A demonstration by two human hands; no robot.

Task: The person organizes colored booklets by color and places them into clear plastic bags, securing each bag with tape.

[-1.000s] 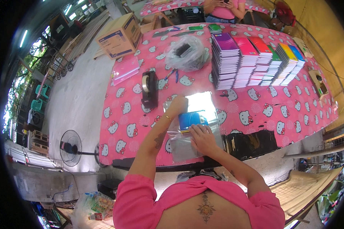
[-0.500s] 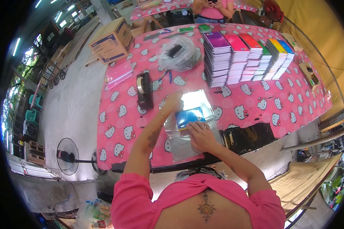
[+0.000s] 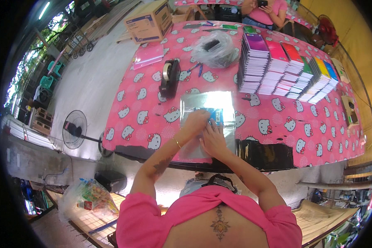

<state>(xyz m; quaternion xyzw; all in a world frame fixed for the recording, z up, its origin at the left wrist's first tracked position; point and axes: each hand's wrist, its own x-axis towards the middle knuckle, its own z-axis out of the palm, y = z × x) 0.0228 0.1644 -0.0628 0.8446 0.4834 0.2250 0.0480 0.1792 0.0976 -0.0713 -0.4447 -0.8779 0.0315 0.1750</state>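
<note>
A blue notebook (image 3: 219, 116) lies on a clear plastic sheet (image 3: 206, 98) near the table's front edge, partly covered by both hands. My left hand (image 3: 196, 122) is over the left part of the notebook. Its fingers are curled and closed, and whatever they grip is hidden beneath them. Beside it, my right hand (image 3: 213, 139) lies flat with fingers stretched out, their tips on the notebook's near side. The sheet reaches beyond the notebook on several sides and shines with glare at its far end.
A black tape dispenser (image 3: 169, 78) stands left of the sheet. Behind are scissors (image 3: 194, 67), a blue pen (image 3: 200, 70), a clear plastic bag (image 3: 221, 51) and pink plastic covers (image 3: 149, 56). Tall notebook stacks (image 3: 254, 66) fill the far right; a cardboard box (image 3: 149, 22) stands far left.
My left hand has come from the sheet's far left side down onto the notebook, next to my right hand. My right hand stays on the notebook. The whole view has shifted.
</note>
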